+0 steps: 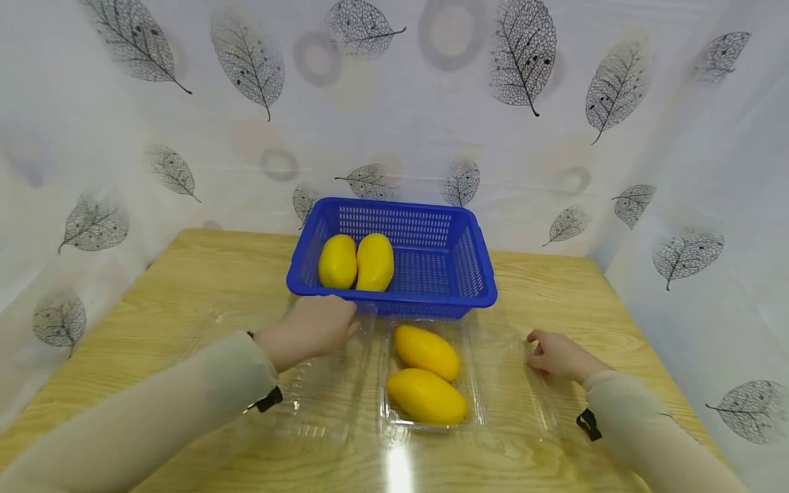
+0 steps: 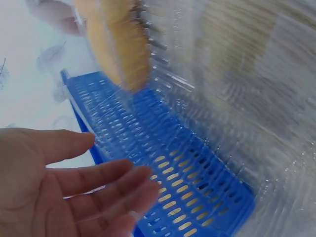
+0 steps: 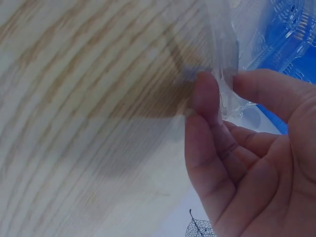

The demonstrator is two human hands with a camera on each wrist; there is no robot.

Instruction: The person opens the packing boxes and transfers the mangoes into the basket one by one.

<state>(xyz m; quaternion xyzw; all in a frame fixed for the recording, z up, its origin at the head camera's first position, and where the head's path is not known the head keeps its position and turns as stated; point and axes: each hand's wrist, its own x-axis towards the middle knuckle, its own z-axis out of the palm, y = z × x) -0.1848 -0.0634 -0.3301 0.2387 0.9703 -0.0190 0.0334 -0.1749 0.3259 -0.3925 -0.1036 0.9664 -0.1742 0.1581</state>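
Note:
Two yellow mangoes [image 1: 427,397] lie in a clear plastic box [image 1: 388,415] in the middle of the table. Its transparent lid [image 1: 514,394] lies folded out to the right. At the lid's far-right edge my right hand [image 1: 557,355] pinches the thin plastic between thumb and fingers, seen close in the right wrist view. My left hand [image 1: 314,332] hovers over another clear plastic box [image 1: 314,404], just in front of the blue basket. In the left wrist view its fingers [image 2: 106,180] are loosely extended with nothing in them.
Behind the boxes stands a blue plastic basket [image 1: 394,299], with two more yellow mangoes [image 1: 374,263] in its left half. A white leaf-patterned curtain [image 1: 394,137] encloses the wooden table [image 1: 234,257] at the back and sides.

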